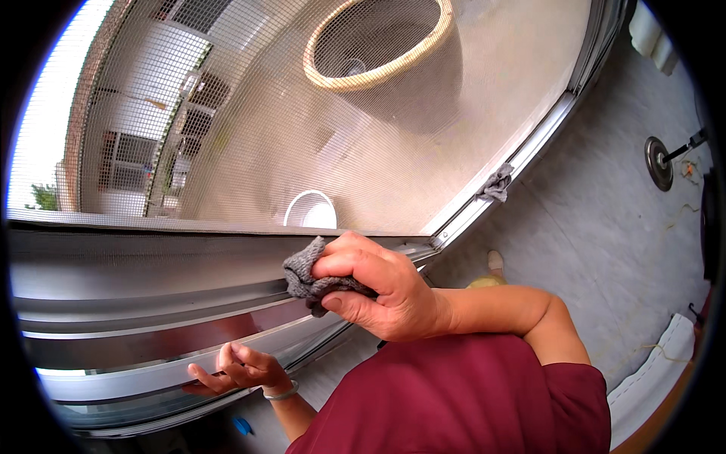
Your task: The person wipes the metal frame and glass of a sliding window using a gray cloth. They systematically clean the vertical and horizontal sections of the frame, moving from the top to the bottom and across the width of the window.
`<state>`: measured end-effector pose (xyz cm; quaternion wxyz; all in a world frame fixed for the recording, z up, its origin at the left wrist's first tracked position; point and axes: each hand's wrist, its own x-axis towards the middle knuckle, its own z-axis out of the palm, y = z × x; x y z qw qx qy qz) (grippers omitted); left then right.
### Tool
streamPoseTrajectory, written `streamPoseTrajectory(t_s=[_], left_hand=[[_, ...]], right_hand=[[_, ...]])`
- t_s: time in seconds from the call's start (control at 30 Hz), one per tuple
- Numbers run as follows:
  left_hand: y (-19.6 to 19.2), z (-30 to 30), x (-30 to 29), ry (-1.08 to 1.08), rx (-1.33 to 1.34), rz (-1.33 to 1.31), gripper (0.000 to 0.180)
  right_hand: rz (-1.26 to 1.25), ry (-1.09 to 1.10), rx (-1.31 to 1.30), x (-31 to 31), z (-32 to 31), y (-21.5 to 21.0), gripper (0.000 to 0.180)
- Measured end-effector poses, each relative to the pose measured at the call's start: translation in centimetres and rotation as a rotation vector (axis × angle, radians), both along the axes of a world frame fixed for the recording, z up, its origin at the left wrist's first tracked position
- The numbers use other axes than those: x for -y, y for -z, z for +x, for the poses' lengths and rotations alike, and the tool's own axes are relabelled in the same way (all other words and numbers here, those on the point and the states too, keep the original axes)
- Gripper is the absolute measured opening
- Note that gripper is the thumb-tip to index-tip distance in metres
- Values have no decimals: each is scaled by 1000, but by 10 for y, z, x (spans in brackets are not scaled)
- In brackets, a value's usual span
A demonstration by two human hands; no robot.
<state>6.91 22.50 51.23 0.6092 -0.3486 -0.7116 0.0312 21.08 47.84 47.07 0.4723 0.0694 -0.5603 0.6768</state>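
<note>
My right hand (386,291) has its fingers clamped on a grey cloth (308,274), pressing it against the metal window frame (151,291) just below the mesh screen (318,136). The cloth looks light and limp — soft knit that bunches easily, so I judge it is best gripped as a wad in the fist, as it is here (no stiff edge to pinch). It is dull grey, crumpled, slightly fuzzy. My left hand (238,371) rests lower on the frame's rail, fingers apart and holding nothing, a bracelet (281,393) at the wrist. A second grey rag (495,184) hangs further along the frame.
</note>
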Motion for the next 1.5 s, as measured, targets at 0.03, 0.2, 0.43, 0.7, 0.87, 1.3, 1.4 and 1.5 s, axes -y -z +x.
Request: streamPoseTrajectory(t_s=[0.03, 0.2, 0.43, 0.7, 0.87, 1.3, 1.4, 1.5], left_hand=[[1, 0, 1, -5, -4, 1, 11], [0, 0, -2, -14, -44, -19, 14], [-2, 2, 1, -5, -8, -22, 15], [-4, -4, 0, 100, -30, -96, 4], [2, -5, 6, 106, -29, -64, 3], [16, 9, 6, -17, 25, 118, 6], [21, 12, 10, -8, 43, 104, 5], [22, 11, 11, 18, 28, 110, 7]], right_hand=[[16, 6, -98, 1, -7, -17, 34], [133, 181, -393, 4, -32, -57, 35], [222, 145, -86, -6, -5, 56, 33], [101, -129, 346, -20, 31, 145, 27], [147, -155, 59, -20, 11, 90, 29], [420, 174, -308, -14, -19, -30, 41], [456, 251, -348, -9, -24, -53, 51], [513, 305, -326, 3, -19, -87, 66]])
